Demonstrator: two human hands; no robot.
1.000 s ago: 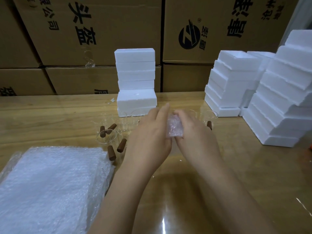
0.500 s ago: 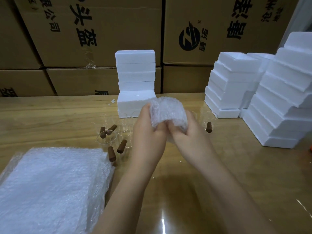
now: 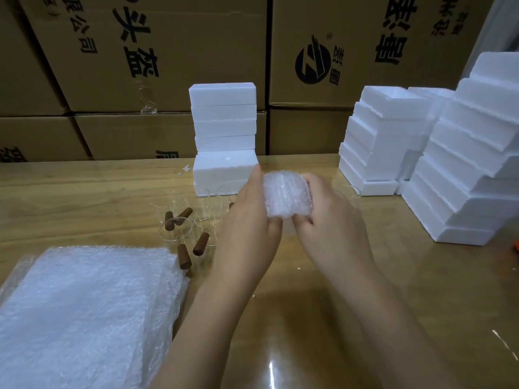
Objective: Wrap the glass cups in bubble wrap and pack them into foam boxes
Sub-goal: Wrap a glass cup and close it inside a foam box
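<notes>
Both left hand (image 3: 250,220) and right hand (image 3: 331,223) fingers pinch bumpy, cloudy bubble-wrap bundle (image 3: 286,195).

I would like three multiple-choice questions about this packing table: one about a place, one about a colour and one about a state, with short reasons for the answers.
1. Where on the table does the sheet pile lie?
A. near left corner
B. far right corner
C. far middle

2. What colour are the cup handles?
A. blue
B. brown
C. white

3. How is the wrapped bundle now?
A. lying flat on the table
B. resting on the sheet pile
C. held by both hands

Answers:
1 A: the pile fills the near left corner.
2 B: every handle on the clear cups is brown.
3 C: the left hand and the right hand grip it from both sides.
</notes>
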